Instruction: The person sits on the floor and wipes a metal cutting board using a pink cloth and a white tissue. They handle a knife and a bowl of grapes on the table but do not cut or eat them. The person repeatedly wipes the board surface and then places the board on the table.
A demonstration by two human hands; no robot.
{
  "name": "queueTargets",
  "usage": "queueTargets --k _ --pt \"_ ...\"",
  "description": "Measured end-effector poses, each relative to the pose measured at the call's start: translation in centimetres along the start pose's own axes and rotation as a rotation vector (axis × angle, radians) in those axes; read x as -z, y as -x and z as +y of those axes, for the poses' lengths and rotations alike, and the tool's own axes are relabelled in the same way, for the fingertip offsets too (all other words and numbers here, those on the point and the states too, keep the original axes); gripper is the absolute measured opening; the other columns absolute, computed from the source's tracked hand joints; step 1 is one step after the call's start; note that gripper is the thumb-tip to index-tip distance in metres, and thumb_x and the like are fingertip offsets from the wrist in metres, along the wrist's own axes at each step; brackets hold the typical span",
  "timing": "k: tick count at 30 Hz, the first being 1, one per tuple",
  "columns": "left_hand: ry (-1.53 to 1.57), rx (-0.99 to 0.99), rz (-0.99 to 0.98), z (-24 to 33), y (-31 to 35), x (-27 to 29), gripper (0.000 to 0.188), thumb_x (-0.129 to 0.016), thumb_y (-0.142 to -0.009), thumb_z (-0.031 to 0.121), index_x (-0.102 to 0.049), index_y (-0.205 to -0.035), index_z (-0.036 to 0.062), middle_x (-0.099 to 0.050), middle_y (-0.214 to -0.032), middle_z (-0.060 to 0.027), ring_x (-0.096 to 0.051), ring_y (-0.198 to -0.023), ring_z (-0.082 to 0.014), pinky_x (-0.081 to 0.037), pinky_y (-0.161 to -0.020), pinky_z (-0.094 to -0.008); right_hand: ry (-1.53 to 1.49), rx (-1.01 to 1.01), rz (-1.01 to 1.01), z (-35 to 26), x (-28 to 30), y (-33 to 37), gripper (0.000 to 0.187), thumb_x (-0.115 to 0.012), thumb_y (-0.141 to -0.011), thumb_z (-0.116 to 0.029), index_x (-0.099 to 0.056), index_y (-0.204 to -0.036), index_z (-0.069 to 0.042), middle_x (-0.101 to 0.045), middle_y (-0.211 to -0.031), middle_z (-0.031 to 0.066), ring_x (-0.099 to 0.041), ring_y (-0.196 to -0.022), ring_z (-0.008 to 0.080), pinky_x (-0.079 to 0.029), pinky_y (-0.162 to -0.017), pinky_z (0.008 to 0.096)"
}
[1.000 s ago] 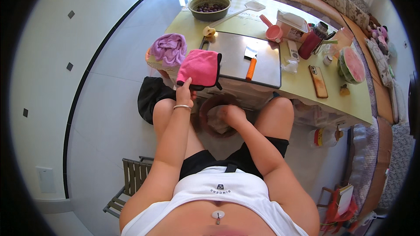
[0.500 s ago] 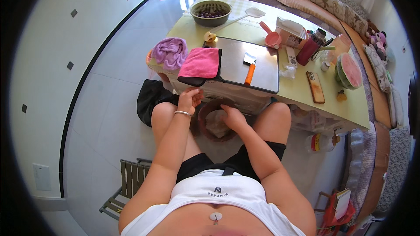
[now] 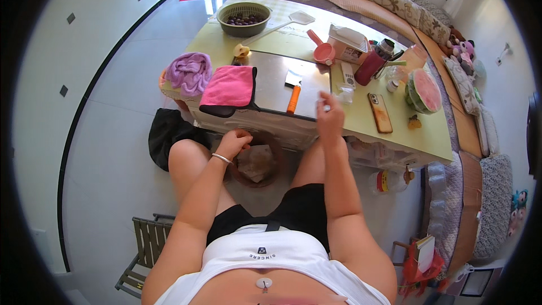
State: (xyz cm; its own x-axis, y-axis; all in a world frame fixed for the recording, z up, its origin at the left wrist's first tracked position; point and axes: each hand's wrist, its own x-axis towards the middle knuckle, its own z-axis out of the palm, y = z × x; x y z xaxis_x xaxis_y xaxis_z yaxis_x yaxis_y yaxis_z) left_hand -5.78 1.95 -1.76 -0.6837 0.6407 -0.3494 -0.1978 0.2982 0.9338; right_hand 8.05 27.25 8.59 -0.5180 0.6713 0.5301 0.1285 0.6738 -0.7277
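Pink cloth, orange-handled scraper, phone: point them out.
Pink cloth (image 3: pixel 228 87): head view, middle of its pink face.
Orange-handled scraper (image 3: pixel 294 95): head view, upper part of its handle.
Phone (image 3: pixel 380 114): head view, middle of its back.

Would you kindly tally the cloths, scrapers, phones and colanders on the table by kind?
Cloths: 2 (pink cloth, purple cloth)
Scrapers: 1 (orange-handled scraper)
Phones: 1 (cased phone)
Colanders: 1 (green colander)
Total: 5
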Motion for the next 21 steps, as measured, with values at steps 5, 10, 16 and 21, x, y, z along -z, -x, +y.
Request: queueTargets --k 5,10,16,21 --pt "-0.190 -0.091 -0.046 0.3 -0.4 -1.4 0.029 -0.070 -0.083 0.021 -0.067 -0.096 -0.0055 -0.068 -0.077 -0.0102 -0.064 -0.069 -0.0156 -0.050 -0.062 -0.0293 0.502 -0.124 0.147 9.8 1.8 -6.9 0.044 -0.068 -0.082 -0.022 -0.060 -0.122 -0.004 -0.063 -0.115 0.0191 -0.060 -0.104 0.0357 -0.046 -0.094 0.0439" --pt "-0.218 -0.143 -0.106 -0.1 -0.8 -2.5 0.032 -0.071 -0.082 0.022 -0.067 -0.099 -0.0051 -0.070 -0.084 -0.0116 -0.066 -0.074 -0.0169 -0.052 -0.069 -0.0306 0.485 -0.227 0.133 14.1 1.5 -9.0 0.025 -0.068 -0.084 -0.026 -0.071 -0.101 -0.008 -0.070 -0.086 0.0145 -0.065 -0.078 0.0385 -0.051 -0.078 0.0461" --pt "-0.339 -0.375 -0.157 3.2 0.5 -4.6 0.026 -0.071 -0.084 0.013 -0.067 -0.103 -0.0038 -0.070 -0.094 -0.0118 -0.066 -0.084 -0.0158 -0.053 -0.075 -0.0285 -0.682 -0.415 0.121 8.9 -0.5 -11.3 0.019 -0.062 -0.092 -0.017 -0.071 -0.088 -0.001 -0.069 -0.076 0.0069 -0.067 -0.070 0.0250 -0.053 -0.066 0.0334" --pt "-0.110 -0.569 -0.101 9.4 2.4 -5.9 0.032 -0.068 -0.090 0.013 -0.061 -0.118 -0.0009 -0.066 -0.108 -0.0058 -0.064 -0.092 -0.0130 -0.052 -0.083 -0.0272 -1.360 -0.733 -0.109 1.1 -2.5 -10.4 0.025 -0.056 -0.095 -0.014 -0.059 -0.113 0.003 -0.066 -0.106 0.0141 -0.066 -0.094 0.0250 -0.055 -0.080 0.0382"
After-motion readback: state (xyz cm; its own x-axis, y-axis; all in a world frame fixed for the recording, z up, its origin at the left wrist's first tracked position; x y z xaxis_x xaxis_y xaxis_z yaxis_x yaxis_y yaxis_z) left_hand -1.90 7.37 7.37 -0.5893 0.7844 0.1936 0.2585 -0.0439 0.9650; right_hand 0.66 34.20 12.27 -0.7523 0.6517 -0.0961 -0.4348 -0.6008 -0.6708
